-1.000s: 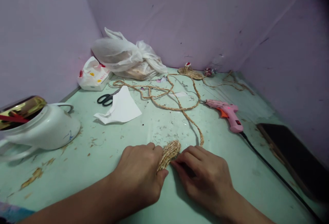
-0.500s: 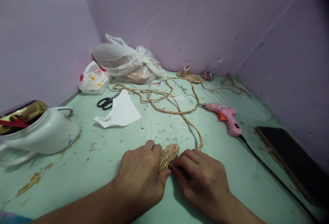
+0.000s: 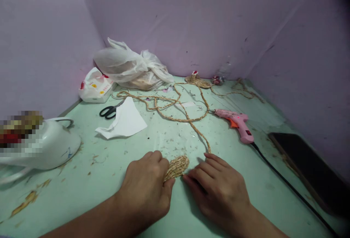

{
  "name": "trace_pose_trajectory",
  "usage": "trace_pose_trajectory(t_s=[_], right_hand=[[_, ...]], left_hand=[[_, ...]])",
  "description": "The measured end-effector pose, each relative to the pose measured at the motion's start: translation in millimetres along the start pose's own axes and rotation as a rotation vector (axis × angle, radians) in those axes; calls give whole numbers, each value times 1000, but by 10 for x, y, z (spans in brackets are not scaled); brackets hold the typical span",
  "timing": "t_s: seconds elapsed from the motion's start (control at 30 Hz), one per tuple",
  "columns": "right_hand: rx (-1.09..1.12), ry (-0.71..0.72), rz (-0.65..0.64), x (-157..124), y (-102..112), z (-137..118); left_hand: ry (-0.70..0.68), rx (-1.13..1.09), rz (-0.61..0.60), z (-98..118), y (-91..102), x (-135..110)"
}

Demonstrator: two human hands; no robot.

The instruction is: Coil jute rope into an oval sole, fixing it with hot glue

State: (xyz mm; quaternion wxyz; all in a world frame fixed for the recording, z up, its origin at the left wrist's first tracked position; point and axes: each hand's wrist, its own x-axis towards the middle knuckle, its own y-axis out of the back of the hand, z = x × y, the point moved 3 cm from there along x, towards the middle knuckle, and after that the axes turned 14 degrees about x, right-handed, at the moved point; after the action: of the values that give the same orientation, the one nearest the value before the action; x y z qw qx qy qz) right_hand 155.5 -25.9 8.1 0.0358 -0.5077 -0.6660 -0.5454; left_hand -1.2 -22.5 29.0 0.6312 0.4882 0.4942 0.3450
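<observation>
A small coiled piece of braided jute rope [image 3: 177,166] lies on the green table [image 3: 169,136] near the front edge. My left hand [image 3: 146,187] is curled over its left side, thumb and fingers pinching the coil. My right hand [image 3: 217,187] rests flat just right of it, fingers stretched and pressing at the coil's edge. The loose braided rope [image 3: 191,119] runs from the coil back across the table in loops toward the far wall.
A pink glue gun [image 3: 235,120] with a black cord lies right of the rope. Black scissors [image 3: 109,110] and a white paper sheet [image 3: 123,123] sit at left. Plastic bags [image 3: 128,65], a white bowl [image 3: 41,148] and a dark slab [image 3: 308,165] ring the table.
The view has shifted slightly. My right hand has opened out flatter beside the coil; my left hand keeps its hold on it.
</observation>
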Motion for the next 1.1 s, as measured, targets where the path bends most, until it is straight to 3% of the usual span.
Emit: trace_pose_trajectory(t_s=[0.43,0.7,1.1], right_hand=[[-15,-38,-4,6,-18,39],[104,-74,-197,70,121,151],[117,-77,-147,84,64,181]], left_hand=[[-10,-10,47,-10,-53,14],[11,27,68,-115,-43,14],[9,65,90,-85,-61,44]])
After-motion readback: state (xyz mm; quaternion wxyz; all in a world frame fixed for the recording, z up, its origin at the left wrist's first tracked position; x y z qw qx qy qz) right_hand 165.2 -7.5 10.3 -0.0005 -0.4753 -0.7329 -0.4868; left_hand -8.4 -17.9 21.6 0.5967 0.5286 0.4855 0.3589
